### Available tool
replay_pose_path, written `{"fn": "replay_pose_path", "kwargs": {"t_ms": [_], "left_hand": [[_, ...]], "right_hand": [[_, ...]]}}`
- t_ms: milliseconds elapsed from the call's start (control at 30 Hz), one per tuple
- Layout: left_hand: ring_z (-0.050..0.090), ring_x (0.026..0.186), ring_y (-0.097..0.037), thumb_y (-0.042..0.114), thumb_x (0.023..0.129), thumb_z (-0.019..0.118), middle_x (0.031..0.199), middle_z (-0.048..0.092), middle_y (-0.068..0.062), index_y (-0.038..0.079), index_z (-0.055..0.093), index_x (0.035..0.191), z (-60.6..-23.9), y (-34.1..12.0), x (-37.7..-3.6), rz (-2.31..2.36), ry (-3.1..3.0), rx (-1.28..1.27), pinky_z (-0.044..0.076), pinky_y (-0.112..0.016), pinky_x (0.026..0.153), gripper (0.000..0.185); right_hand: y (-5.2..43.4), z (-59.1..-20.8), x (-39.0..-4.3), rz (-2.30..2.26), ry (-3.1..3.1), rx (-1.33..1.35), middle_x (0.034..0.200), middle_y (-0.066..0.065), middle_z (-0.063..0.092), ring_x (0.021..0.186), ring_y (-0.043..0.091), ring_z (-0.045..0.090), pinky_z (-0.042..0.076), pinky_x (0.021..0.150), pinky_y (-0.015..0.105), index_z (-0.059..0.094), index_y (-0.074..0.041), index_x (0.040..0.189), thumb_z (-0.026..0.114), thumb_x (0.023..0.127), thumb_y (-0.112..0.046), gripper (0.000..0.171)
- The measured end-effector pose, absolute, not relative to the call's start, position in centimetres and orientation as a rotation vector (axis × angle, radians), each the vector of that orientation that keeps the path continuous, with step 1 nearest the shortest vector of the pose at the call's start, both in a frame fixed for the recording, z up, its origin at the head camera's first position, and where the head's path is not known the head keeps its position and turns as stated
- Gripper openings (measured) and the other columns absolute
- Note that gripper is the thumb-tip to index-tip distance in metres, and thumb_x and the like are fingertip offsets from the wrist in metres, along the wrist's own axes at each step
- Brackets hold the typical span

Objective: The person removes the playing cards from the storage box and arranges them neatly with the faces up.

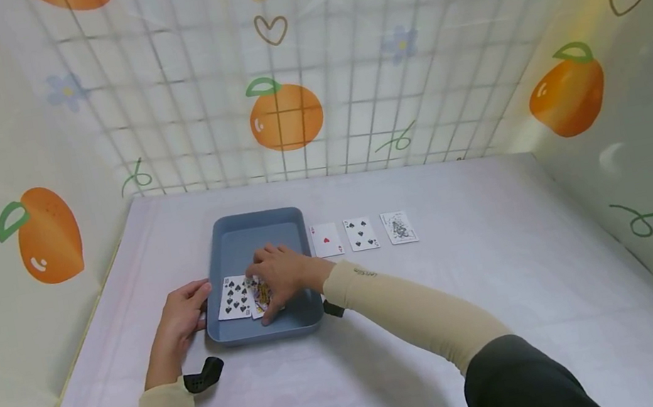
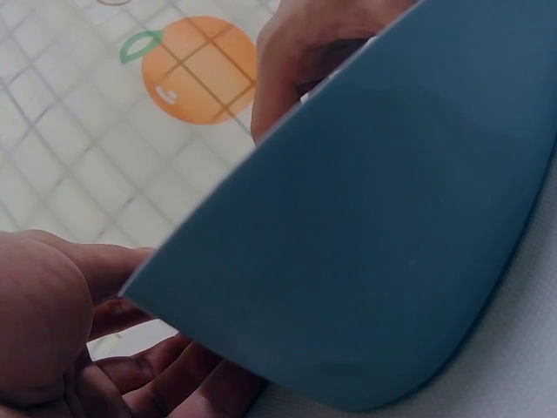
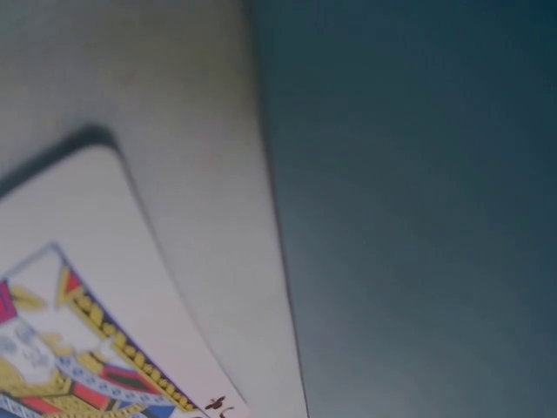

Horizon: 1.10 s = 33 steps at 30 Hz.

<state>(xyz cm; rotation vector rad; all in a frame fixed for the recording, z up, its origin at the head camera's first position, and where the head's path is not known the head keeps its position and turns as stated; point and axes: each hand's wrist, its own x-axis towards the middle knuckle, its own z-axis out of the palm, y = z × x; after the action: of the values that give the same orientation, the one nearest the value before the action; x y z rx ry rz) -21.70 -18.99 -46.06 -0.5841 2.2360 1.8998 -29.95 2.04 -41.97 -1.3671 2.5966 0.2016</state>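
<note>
A shallow blue-grey rectangular plastic tray (image 1: 230, 245) is seen on the white-covered table (image 1: 509, 288), near its front-left part. Inside the tray, at its near end, 2 playing cards lie face up: a black 10 of spades card (image 1: 233, 297) on the left and, touching it on the right, a colourful face card (image 1: 260, 297), partly covered by a hand. In the right wrist view, a corner of the face card (image 3: 78, 348) is shown close up against the tray's inner floor.

The right hand (image 1: 283, 274) is placed inside the tray over the face card, with its fingers bent down onto the card; whether the card is pinched or only pressed cannot be told. The left hand (image 1: 180, 318) is held against the tray's left near corner from outside. In the left wrist view, its fingers (image 2: 165, 374) are seen loosely curved along the tray's outer wall (image 2: 374, 244), touching it.

To the right of the tray, 3 further cards are laid in a row, face up, just apart from each other: a red ace of hearts card (image 1: 326, 239), a black spades number card (image 1: 360, 234), and a grey-printed face card (image 1: 399, 227).
</note>
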Motion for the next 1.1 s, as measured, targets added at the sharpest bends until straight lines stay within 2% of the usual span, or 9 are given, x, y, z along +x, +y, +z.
{"fn": "replay_pose_path", "kwargs": {"t_ms": [600, 833, 1100], "left_hand": [[0.058, 0.102, -0.02, 0.028, 0.104, 0.051, 0.134, 0.057, -0.017, 0.006, 0.049, 0.145, -46.0, -18.7, -21.7, 1.883, 2.241, -0.584, 0.054, -0.026, 0.068, 0.046], [0.058, 0.107, -0.02, 0.026, 0.105, 0.05, 0.135, 0.055, -0.018, 0.005, 0.048, 0.145, -46.1, -18.7, -21.6, 1.92, 2.206, -0.563, 0.057, -0.027, 0.072, 0.045], [0.057, 0.109, -0.022, 0.027, 0.105, 0.05, 0.135, 0.055, -0.018, 0.006, 0.048, 0.146, -45.9, -18.8, -21.4, 1.899, 2.22, -0.574, 0.056, -0.027, 0.071, 0.046]], "right_hand": [[2.8, -41.0, -29.7, 0.158, 2.578, -1.433, 0.136, 0.004, 0.046, 0.125, 0.021, 0.039, 0.033, 0.107, 0.041, 0.049, -0.019, 0.142, 0.077, 0.066, -0.072, 0.096], [3.3, -39.6, -29.9, 0.116, 2.602, -1.398, 0.138, 0.006, 0.046, 0.129, 0.025, 0.038, 0.032, 0.109, 0.044, 0.047, -0.018, 0.143, 0.082, 0.065, -0.066, 0.098], [4.4, -38.6, -30.5, 0.101, 2.649, -1.41, 0.135, 0.005, 0.047, 0.127, 0.024, 0.04, 0.033, 0.108, 0.044, 0.048, -0.018, 0.142, 0.081, 0.063, -0.069, 0.1]]}}
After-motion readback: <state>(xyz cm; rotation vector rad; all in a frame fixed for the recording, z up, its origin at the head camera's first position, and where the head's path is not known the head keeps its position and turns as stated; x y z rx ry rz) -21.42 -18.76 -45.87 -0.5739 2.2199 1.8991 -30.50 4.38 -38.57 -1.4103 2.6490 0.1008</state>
